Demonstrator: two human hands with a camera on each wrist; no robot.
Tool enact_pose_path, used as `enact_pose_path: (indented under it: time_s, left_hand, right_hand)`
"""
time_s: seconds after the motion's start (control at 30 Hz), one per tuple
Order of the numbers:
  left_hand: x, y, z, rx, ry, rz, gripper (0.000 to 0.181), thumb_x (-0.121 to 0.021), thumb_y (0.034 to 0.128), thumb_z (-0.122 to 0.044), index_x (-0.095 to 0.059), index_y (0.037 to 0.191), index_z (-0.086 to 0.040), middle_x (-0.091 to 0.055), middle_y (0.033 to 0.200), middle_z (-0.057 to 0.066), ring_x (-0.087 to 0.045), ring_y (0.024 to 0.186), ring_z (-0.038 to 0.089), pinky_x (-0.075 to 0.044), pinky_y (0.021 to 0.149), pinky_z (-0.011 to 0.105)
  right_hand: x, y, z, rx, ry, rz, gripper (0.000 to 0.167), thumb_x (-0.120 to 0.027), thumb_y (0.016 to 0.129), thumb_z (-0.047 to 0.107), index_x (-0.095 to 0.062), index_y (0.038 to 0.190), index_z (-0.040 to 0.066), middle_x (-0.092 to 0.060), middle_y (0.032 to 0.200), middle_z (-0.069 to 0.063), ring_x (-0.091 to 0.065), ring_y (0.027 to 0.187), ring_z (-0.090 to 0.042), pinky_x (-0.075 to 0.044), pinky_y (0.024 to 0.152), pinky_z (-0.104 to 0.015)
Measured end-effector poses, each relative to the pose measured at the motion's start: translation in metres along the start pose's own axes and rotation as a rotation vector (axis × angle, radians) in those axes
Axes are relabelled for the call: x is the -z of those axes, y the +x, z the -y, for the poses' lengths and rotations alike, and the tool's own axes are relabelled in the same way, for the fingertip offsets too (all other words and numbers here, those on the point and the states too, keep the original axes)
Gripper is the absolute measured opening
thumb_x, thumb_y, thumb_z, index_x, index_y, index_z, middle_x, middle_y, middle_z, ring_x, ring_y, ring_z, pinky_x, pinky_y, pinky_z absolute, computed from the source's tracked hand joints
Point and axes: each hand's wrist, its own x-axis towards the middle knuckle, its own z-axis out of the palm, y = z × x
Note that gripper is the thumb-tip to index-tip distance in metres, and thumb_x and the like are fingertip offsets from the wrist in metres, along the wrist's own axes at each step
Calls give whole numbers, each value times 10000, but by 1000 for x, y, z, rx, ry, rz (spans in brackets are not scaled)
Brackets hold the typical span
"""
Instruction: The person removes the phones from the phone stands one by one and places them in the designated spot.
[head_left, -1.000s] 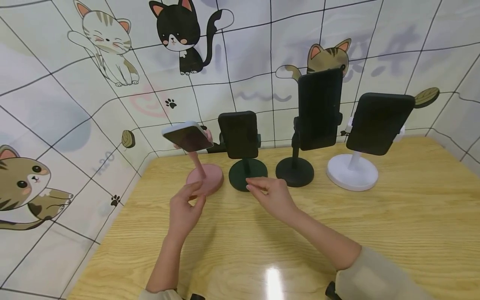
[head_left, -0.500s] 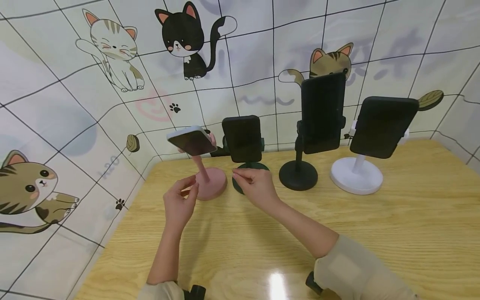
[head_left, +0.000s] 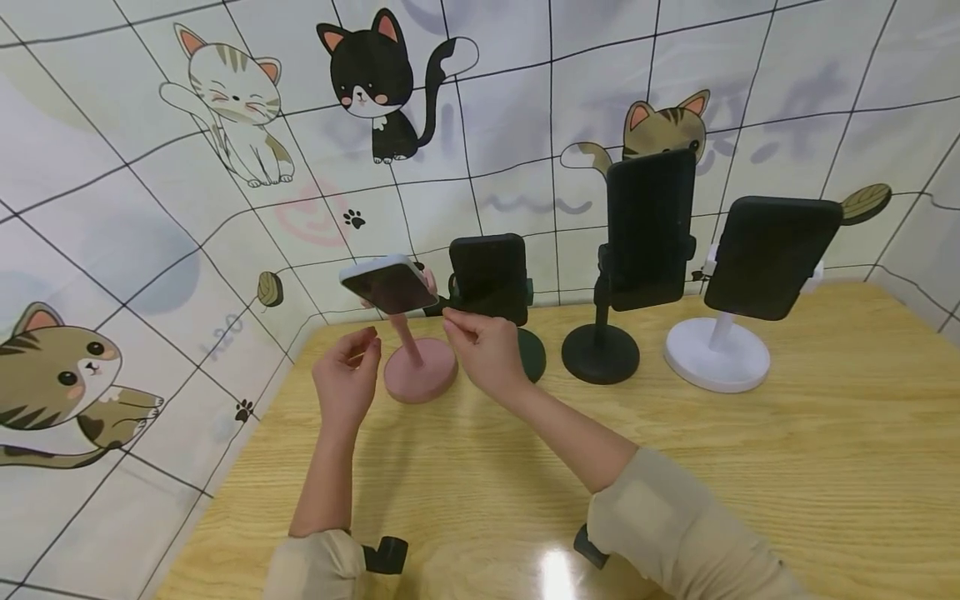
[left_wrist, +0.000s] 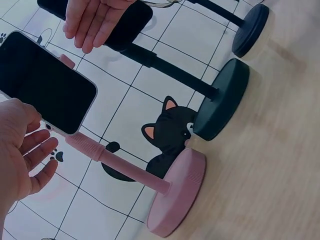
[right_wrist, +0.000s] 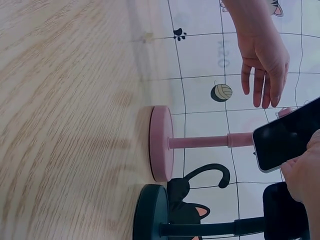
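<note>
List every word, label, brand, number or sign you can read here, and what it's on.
Possibly "H20": faint, slanted marking on the left of the wall; too pale to be sure.
Unreadable: large, blurred grey-purple strokes on the wall's upper right.
None readable: the phones, whose screens are dark, and the stands.

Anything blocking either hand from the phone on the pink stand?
Nothing visible: the left hand and right hand flank the phone, with no object between. The pink stand is underneath it; the green stand is behind the right hand.
</note>
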Motion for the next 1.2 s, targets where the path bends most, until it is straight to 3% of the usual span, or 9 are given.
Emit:
enact_pose_path:
  time_s: [0.13,0.27,0.37,0.5,0.53,0.67,0.77,1.03,1.2]
  left_hand:
    - [0,8,-1,38,-28,-16,177,-600,836,-53,-680,971,27,-667,938,159,-582,718,-55,-442,670,93]
    - [0,14,-1,65,-45,-19,179,-593,838,-47,-674,975,36,-661,938,169,-546,696,-120,-440,663,84]
    - [1,18,0,88,-31,-7,194,-585,846,-48,-656,1005,38,-653,971,160,-567,744,-63,-440,674,91]
    - [3,23,2,99,-11,27,255,-566,866,-57,-604,1104,29,-623,1065,148,-600,894,110,-431,704,119]
    - [3,24,2,100,-15,39,277,-558,872,-55,-584,1136,26,-612,1090,146,-599,931,150,-434,718,136]
    - [3,30,0,92,-29,74,356,-531,888,-40,-510,1239,12,-571,1173,132,-573,1035,225,-461,793,262]
    - [3,33,-2,84,-54,101,384,-500,893,0,-467,1275,22,-532,1226,138,-546,1087,238,-455,847,364]
    - [0,41,-2,52,-119,179,385,-446,889,74,-493,1260,-15,-507,1256,134,-497,1151,246,-430,894,398]
    - [-3,43,-1,41,-130,186,322,-455,891,63,-535,1194,-11,-542,1187,132,-504,1142,233,-431,886,395]
  right_hand:
    - [-5,3,2,-42,-6,27,278,-594,859,60,-607,1114,-48,-640,1037,-167,-646,876,-223,-509,735,-284]
    - [-9,5,4,-65,-45,76,340,-548,889,76,-534,1198,-64,-632,1037,-190,-624,776,-235,-444,604,-193]
    - [-13,6,5,-78,-69,128,383,-492,918,82,-452,1265,-74,-592,1078,-233,-450,495,-188,-298,486,-201]
    - [-19,10,7,-115,-97,204,447,-407,948,81,-297,1353,-75,-358,1364,-232,-257,388,-144,-278,443,-225]
    - [-21,11,7,-130,-105,227,466,-386,955,84,-247,1372,-74,-305,1396,-228,-304,400,-157,-298,458,-239]
    - [-28,18,10,-175,-165,290,528,-332,972,100,-82,1409,-57,-67,1479,-183,-590,856,-273,-434,678,-342]
    - [-33,24,10,-180,-177,292,555,-324,970,76,-15,1413,-51,8,1486,-179,-321,1282,-286,-412,863,-379]
    - [-37,31,9,-160,-133,260,538,-313,942,-18,-69,1421,-22,-6,1494,-168,-159,1349,-263,-391,910,-380]
    - [-39,33,5,-177,-108,257,559,-314,940,-18,-42,1428,5,-133,1484,-144,-264,1318,-240,-353,968,-378]
